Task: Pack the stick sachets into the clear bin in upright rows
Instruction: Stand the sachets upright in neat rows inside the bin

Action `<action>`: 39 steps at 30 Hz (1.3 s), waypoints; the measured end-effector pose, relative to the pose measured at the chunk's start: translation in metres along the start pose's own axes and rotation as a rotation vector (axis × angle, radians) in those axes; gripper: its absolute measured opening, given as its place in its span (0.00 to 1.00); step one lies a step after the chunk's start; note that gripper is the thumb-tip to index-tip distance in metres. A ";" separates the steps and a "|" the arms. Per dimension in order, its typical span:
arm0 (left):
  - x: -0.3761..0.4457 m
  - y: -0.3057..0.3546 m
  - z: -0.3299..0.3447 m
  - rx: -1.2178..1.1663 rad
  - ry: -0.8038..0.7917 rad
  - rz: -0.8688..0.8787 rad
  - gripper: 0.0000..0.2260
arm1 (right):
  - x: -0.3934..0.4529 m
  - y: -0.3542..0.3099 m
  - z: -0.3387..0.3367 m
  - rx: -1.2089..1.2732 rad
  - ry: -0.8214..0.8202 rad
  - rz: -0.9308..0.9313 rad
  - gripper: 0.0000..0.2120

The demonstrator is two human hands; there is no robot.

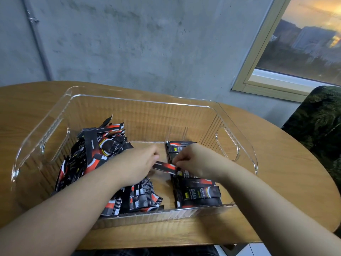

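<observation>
A clear plastic bin (228, 150) with handle cut-outs stands on the wooden table. Inside, a loose heap of black-and-red stick sachets (96, 150) fills its left side. A neater row of sachets (197, 194) lies along its right side. Both my hands are inside the bin near its middle. One black-and-red sachet (166, 167) spans between them: my left hand (140, 163) holds its left end, and my right hand (193, 161) pinches its right end just over the row.
The round-edged wooden table (276, 163) stands against a grey concrete wall. A window (299, 45) is at the upper right. A dark patterned chair (321, 126) sits at the table's right edge.
</observation>
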State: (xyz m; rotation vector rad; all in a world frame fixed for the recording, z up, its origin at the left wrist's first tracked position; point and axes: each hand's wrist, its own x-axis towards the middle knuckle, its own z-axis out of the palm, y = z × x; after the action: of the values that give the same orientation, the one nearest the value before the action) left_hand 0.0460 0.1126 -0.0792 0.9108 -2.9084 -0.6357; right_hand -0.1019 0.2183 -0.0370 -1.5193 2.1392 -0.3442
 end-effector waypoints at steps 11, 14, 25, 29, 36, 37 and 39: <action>-0.001 0.007 -0.004 0.111 -0.021 0.036 0.16 | -0.002 0.004 -0.009 -0.262 0.115 -0.130 0.08; -0.002 0.008 -0.006 0.065 -0.011 0.012 0.16 | 0.002 -0.004 0.000 -0.336 0.085 -0.266 0.09; -0.004 0.001 -0.001 -0.139 0.024 -0.041 0.12 | -0.006 -0.002 -0.004 -0.566 0.003 -0.239 0.10; -0.005 0.004 -0.002 -0.107 0.028 -0.036 0.10 | -0.032 0.009 -0.016 -0.495 -0.137 -0.175 0.09; -0.004 0.004 -0.001 -0.093 0.025 -0.043 0.10 | -0.046 0.011 -0.019 -0.535 -0.256 -0.140 0.16; -0.004 0.004 -0.001 -0.095 0.021 -0.043 0.10 | -0.044 0.011 -0.019 -0.519 -0.257 -0.135 0.18; -0.004 0.003 -0.001 -0.096 0.016 -0.036 0.09 | -0.039 0.011 -0.018 -0.486 -0.270 -0.126 0.17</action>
State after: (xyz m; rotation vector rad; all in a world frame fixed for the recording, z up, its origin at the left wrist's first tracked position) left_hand 0.0476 0.1167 -0.0767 0.9549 -2.8261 -0.7596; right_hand -0.1098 0.2576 -0.0178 -1.8420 2.0004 0.3522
